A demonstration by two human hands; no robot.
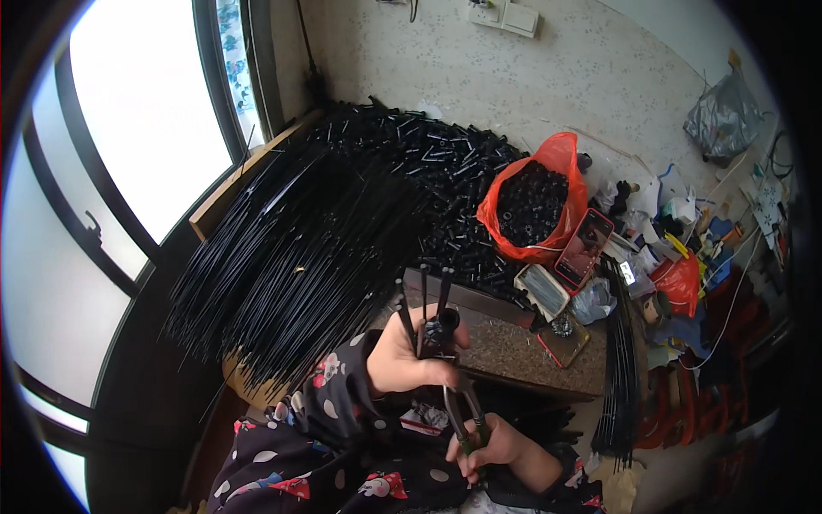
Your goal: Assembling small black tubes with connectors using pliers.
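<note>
My left hand (pixel 402 360) is closed around several thin black rods (pixel 424 295) that stick up past its fingers. A short black tube-shaped piece (pixel 447 320) with an open end shows at the same fingers. Lower and to the right, my right hand (pixel 505 450) grips pliers (pixel 469 439) with green handles. The metal head of the pliers reaches up to my left thumb; what lies between the jaws is hidden. Beyond my left hand spreads a big pile of long thin black rods (pixel 282 265), and behind it a heap of short black tubes (pixel 402 137).
An orange-red plastic bag (pixel 491 210) of small black rings sits on the heap. A phone (pixel 584 248) leans by it. A speckled work surface (pixel 505 353) lies before me; a rod bundle (pixel 618 377) hangs over its right side. Clutter (pixel 676 265) fills the right; windows (pixel 154 103) stand left.
</note>
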